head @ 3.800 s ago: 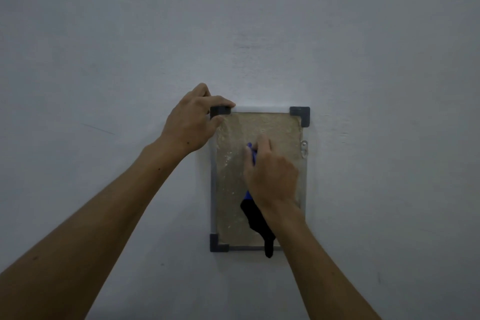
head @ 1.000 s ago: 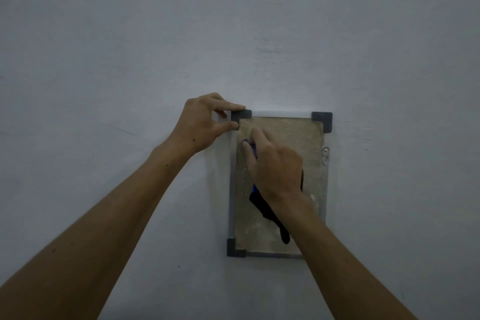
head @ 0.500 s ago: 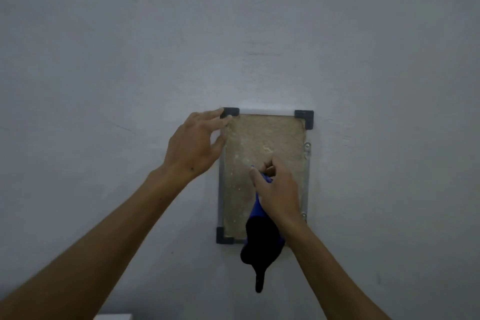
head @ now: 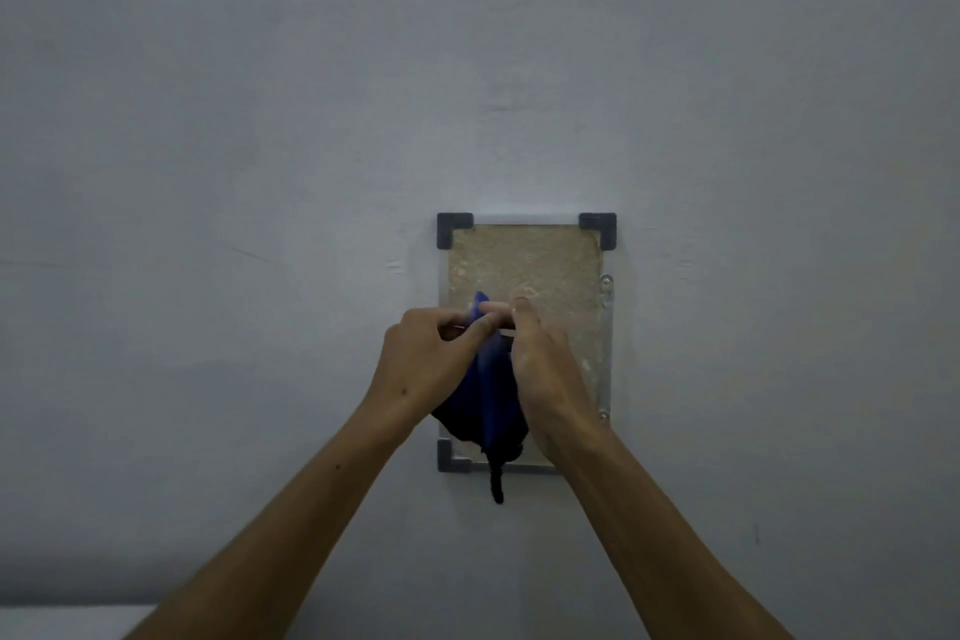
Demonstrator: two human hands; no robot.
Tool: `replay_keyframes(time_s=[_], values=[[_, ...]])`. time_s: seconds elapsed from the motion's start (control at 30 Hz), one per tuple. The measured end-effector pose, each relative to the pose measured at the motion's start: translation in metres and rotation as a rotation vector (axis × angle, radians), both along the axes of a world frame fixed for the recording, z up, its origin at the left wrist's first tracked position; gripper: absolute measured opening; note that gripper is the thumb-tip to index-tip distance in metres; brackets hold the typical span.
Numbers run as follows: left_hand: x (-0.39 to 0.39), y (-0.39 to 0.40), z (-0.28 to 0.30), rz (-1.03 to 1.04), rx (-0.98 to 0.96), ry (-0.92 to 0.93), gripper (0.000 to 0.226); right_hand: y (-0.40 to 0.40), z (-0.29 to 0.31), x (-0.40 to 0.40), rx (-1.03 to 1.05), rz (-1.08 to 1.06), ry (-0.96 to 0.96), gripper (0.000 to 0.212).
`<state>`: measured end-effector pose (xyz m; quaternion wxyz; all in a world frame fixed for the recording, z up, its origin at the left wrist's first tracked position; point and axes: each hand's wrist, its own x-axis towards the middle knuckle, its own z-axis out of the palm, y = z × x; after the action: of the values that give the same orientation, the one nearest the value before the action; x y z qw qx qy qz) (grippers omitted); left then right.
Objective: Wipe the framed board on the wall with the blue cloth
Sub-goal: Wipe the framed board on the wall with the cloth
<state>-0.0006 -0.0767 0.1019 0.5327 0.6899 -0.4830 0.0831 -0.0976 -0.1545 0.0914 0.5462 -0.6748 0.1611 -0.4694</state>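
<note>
- The left hand [head: 423, 361] is curled, its thumb and fingers pinched shut on the upper edge of the blue cloth [head: 491, 395], a soft crumpled rag that looks almost black in its lower folds.
- The right hand [head: 545, 369] is just beside the left one, touching it at the fingertips; its fingers are bent in and closed on the same top part of the blue cloth, with the thumb pointing up.
- The blue cloth hangs between the two hands and below them, a small blue tip poking up just above the left hand's knuckles, and a thin dark tail dangling past the wrists.
- Behind both hands is the framed board [head: 524, 265], an upright rectangular panel with a rough tan, cork-like face, a pale thin metal frame and dark grey plastic corner caps.
- Its upper half shows bare above the hands; the lower half is mostly covered by the hands and the cloth.
- Whether the cloth is touching the board's face cannot be told from this angle.
- The cloth's tail reaches past the board's bottom edge, near the lower-left corner cap [head: 451, 457], which sits below the left hand.
- Small shiny clips [head: 605, 285] sit on the frame's edge, to the right of the right hand.
- The pale grey painted wall [head: 234, 146] spreads all around the hands, plain and dim.
- Both forearms are bare and reach up from the bottom of the view.
</note>
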Motion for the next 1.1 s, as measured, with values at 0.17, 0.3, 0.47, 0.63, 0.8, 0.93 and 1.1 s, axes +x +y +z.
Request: replay_keyframes(time_s=[0.17, 0.3, 0.47, 0.63, 0.8, 0.93, 1.1], values=[[0.016, -0.002, -0.004, 0.025, 0.031, 0.003, 0.015, -0.003, 0.006, -0.007, 0.146, 0.372, -0.039, 0.041], [0.031, -0.001, -0.005, 0.052, 0.017, -0.01, 0.017, -0.013, 0.011, -0.017, 0.127, 0.376, 0.051, 0.027], [0.039, 0.0, 0.012, 0.151, -0.031, -0.29, 0.025, -0.042, 0.02, -0.034, -0.29, -0.151, 0.084, 0.025], [0.047, -0.002, 0.035, 0.107, -0.084, -0.53, 0.027, -0.073, 0.028, -0.046, -0.651, -0.624, 0.08, 0.019], [0.062, -0.017, 0.036, 0.094, -0.119, -0.633, 0.022, -0.093, 0.025, -0.053, -0.811, -0.778, 0.201, 0.014], [0.061, -0.022, 0.007, 0.053, -0.165, -0.697, 0.016, -0.1, 0.02, -0.054, -0.844, -0.749, 0.168, 0.016], [0.061, -0.015, 0.0, -0.031, 0.044, -0.849, 0.013, -0.107, 0.026, -0.055, -0.79, -0.66, 0.15, 0.028]])
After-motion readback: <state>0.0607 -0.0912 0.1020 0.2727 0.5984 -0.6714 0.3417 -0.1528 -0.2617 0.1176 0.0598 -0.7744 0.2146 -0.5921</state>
